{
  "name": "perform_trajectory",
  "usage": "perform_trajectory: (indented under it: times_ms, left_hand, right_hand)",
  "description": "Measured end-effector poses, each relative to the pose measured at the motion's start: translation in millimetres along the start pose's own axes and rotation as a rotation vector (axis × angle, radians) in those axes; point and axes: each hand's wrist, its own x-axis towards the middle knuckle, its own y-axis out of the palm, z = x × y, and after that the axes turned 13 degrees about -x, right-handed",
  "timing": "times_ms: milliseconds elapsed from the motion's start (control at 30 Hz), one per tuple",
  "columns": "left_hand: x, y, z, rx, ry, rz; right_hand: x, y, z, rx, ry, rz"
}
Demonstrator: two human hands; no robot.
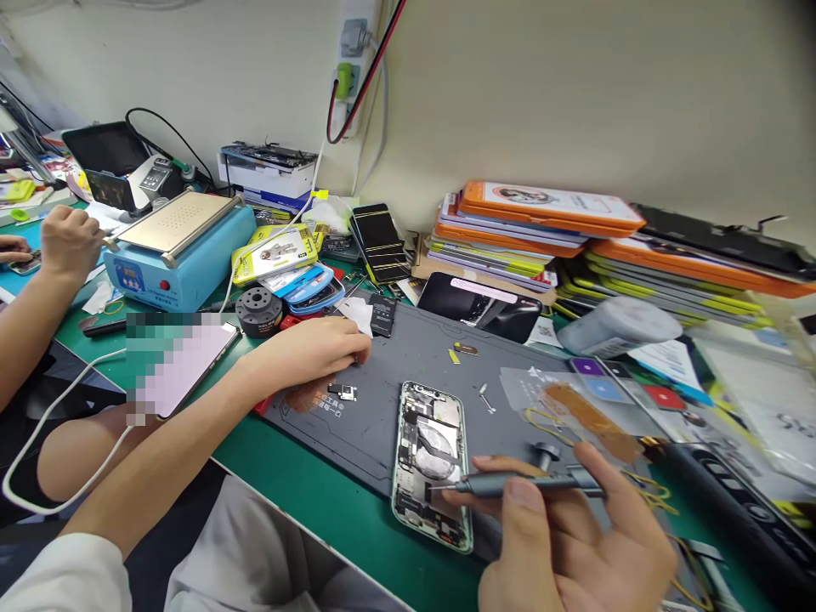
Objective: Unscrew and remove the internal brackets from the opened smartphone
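Observation:
An opened phone [432, 459] lies back-off on a grey work mat [382, 399], its inner boards showing. My right hand [567, 535] is closed round a grey screwdriver [529, 484] whose tip points left over the phone's lower half. My left hand [312, 350] rests on the mat to the left, fingers curled together in a pinch near a white scrap [357, 314] and a small black part [342, 392]; what it pinches is too small to make out. Small loose metal parts [485, 398] lie on the mat by the phone.
A blue heating plate [178, 246] stands at the back left, a second phone [184, 361] with a white cable beside it. Another person's hands [64, 242] work at far left. Stacks of orange and green packages [541, 225] line the wall. A grey cylinder [615, 327] lies at right.

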Motion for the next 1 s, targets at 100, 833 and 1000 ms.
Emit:
perform_trajectory:
  times_ms: [100,833,1000]
  left_hand:
    - [0,-1.5,-6,-0.024,-0.02,-0.034]
    - [-2,2.7,6,0.06,-0.099,-0.161]
    - [-2,1.6,5,0.055,-0.135,-0.179]
  right_hand:
    - [-1,0,0,0.0,-0.002,-0.001]
    - [0,-2,-1,-0.023,0.01,0.018]
    - [0,-1,-1,-0.014,0.0,0.002]
